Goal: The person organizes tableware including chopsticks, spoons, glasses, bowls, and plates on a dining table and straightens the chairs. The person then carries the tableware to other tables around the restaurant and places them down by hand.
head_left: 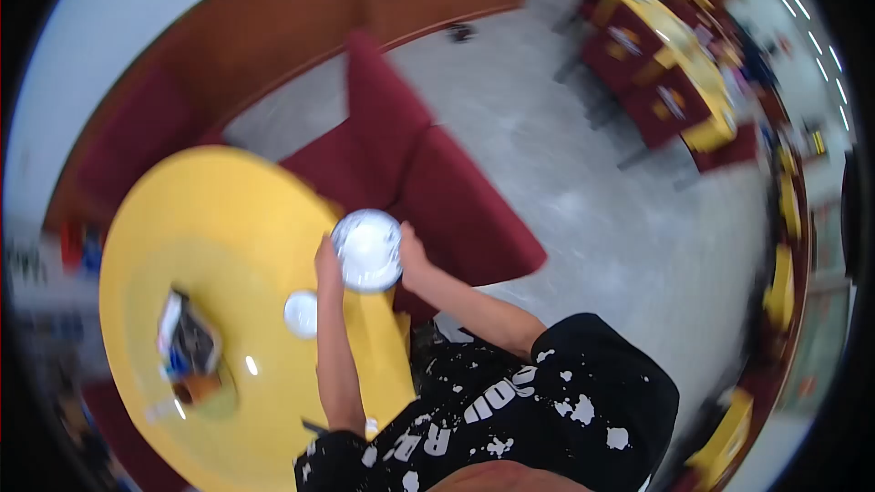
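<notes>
Between my two hands is a white plate (368, 251) with a blue-patterned rim, held above the edge of the round yellow table (264, 191). My left hand (328, 261) grips the plate's left rim. On the opposite rim my right hand (412, 251) is closed, its fingers partly hidden by the plate. A small white dish (301, 313) rests on the table just left of my left forearm.
A container with mixed items (190, 339) stands on the table's left part. Dark red chairs (465, 210) stand close against the table's far side. Farther off at upper right are another yellow table (670, 36) and more red chairs (670, 100) on the grey floor (547, 182).
</notes>
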`<state>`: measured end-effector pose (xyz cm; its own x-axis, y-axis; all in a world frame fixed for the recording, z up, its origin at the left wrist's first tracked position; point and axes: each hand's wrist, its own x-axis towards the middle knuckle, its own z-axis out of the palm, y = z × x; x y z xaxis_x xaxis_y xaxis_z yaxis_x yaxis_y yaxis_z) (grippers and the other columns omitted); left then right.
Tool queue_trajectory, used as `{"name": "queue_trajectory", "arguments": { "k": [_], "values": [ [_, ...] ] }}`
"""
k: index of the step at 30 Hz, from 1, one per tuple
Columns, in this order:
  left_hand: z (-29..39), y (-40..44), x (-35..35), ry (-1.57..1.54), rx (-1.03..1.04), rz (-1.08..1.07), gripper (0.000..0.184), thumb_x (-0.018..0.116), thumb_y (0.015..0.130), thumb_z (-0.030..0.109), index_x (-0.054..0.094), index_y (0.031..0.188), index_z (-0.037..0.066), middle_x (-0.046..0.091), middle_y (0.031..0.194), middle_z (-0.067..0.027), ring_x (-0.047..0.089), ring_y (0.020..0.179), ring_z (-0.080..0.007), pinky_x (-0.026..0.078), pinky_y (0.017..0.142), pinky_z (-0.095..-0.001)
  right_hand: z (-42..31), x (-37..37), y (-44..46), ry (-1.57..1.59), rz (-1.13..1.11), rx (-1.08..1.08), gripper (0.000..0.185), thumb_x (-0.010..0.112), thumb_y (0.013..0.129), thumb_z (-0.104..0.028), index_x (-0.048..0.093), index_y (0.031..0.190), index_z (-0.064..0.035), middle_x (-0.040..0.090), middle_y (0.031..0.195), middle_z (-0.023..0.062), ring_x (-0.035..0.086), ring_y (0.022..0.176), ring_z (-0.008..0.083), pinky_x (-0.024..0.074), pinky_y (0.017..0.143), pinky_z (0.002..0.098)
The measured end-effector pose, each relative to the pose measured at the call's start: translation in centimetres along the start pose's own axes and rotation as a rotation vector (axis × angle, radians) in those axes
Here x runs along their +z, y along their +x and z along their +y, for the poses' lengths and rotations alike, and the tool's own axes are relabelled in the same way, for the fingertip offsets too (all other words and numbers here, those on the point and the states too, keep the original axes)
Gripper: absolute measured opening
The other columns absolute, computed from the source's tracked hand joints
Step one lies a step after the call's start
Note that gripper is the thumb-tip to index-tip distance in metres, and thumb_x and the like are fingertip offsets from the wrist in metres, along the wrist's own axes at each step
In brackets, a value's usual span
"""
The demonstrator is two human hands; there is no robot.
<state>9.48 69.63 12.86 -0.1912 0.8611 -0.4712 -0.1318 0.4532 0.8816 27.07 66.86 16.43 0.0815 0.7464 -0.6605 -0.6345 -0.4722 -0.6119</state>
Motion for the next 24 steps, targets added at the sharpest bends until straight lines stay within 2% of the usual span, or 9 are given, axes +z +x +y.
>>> {"name": "queue_trajectory", "arguments": {
  "k": [3,7,12,13,15,17,18,20,24],
  "values": [
    [2.0,-8.3,6.1,0.001,-0.065,-0.130,0.055,0.036,0.105,0.040,0.062,0.123,-0.006,0.067,0.119,-0.0167,0.064,0.107,-0.0237,0.050,0.093,-0.0355,-2.5,-7.5,-6.1,-0.016,0.079,-0.101,0.054,0.036,0.100,-0.043,0.064,0.114,0.0014,0.068,0.108,0.0143,0.065,0.098,0.0245,0.0510,0.089,0.0392],
    [0.2,-19.4,14.6,-0.023,-0.085,-0.337,0.054,0.034,0.107,0.040,0.060,0.126,-0.004,0.066,0.122,-0.0154,0.064,0.110,-0.0240,0.050,0.095,-0.0361,-4.9,-19.7,-14.1,0.041,0.240,-0.182,0.050,0.038,0.098,-0.040,0.065,0.109,0.0017,0.068,0.102,0.0142,0.064,0.093,0.0232,0.0500,0.084,0.0390],
    [-7.1,-33.2,27.4,0.033,-0.188,-0.596,0.054,0.032,0.108,0.041,0.059,0.127,-0.001,0.066,0.124,-0.0135,0.065,0.110,-0.0244,0.050,0.097,-0.0369,-7.2,-36.1,-26.1,0.196,0.469,-0.265,0.046,0.040,0.096,-0.036,0.066,0.102,0.0021,0.067,0.093,0.0140,0.062,0.086,0.0216,0.0488,0.078,0.0388],
    [-9.4,-36.5,29.9,0.059,-0.205,-0.635,0.054,0.032,0.107,0.042,0.059,0.126,0.000,0.067,0.122,-0.0130,0.066,0.109,-0.0243,0.051,0.096,-0.0370,-8.2,-39.9,-30.3,0.247,0.487,-0.305,0.051,0.041,0.095,-0.039,0.065,0.104,0.0049,0.066,0.095,0.0170,0.061,0.089,0.0239,0.0475,0.080,0.0400],
    [-13.2,-42.1,35.3,0.146,-0.274,-0.759,0.054,0.031,0.107,0.042,0.059,0.126,0.000,0.067,0.122,-0.0127,0.065,0.109,-0.0247,0.051,0.096,-0.0371,-7.2,-48.6,-33.9,0.312,0.598,-0.311,0.052,0.042,0.094,-0.040,0.063,0.108,0.0061,0.066,0.098,0.0173,0.061,0.089,0.0237,0.0480,0.081,0.0396],
    [-17.1,-47.2,40.4,0.261,-0.316,-0.891,0.055,0.030,0.108,0.043,0.058,0.128,0.000,0.066,0.124,-0.0125,0.064,0.111,-0.0252,0.050,0.097,-0.0372,-5.7,-55.9,-37.5,0.444,0.680,-0.336,0.054,0.042,0.094,-0.041,0.061,0.111,0.0073,0.066,0.101,0.0177,0.061,0.090,0.0240,0.0488,0.081,0.0395],
    [-15.2,-42.9,41.0,0.317,-0.367,-0.963,0.056,0.029,0.108,0.043,0.058,0.128,0.000,0.066,0.125,-0.0127,0.064,0.112,-0.0254,0.049,0.098,-0.0373,-5.9,-52.7,-34.5,0.532,0.731,-0.374,0.055,0.042,0.094,-0.041,0.061,0.113,0.0079,0.066,0.102,0.0180,0.062,0.091,0.0243,0.0493,0.081,0.0396],
    [-18.5,-48.8,46.5,0.448,-0.444,-1.100,0.057,0.031,0.106,0.047,0.056,0.131,0.003,0.064,0.130,-0.0111,0.062,0.116,-0.0265,0.048,0.100,-0.0400,-4.8,-59.3,-38.0,0.724,0.818,-0.443,0.054,0.041,0.095,-0.040,0.060,0.113,0.0072,0.067,0.103,0.0177,0.064,0.091,0.0244,0.0510,0.081,0.0398],
    [-22.9,-60.3,55.6,0.721,-0.376,-1.390,0.054,0.032,0.106,0.045,0.057,0.129,0.003,0.064,0.128,-0.0109,0.062,0.116,-0.0244,0.048,0.100,-0.0381,-3.3,-68.2,-44.7,1.051,0.954,-0.619,0.045,0.038,0.098,-0.035,0.063,0.107,0.0019,0.070,0.097,0.0147,0.068,0.083,0.0233,0.0552,0.076,0.0388]
  ]
}}
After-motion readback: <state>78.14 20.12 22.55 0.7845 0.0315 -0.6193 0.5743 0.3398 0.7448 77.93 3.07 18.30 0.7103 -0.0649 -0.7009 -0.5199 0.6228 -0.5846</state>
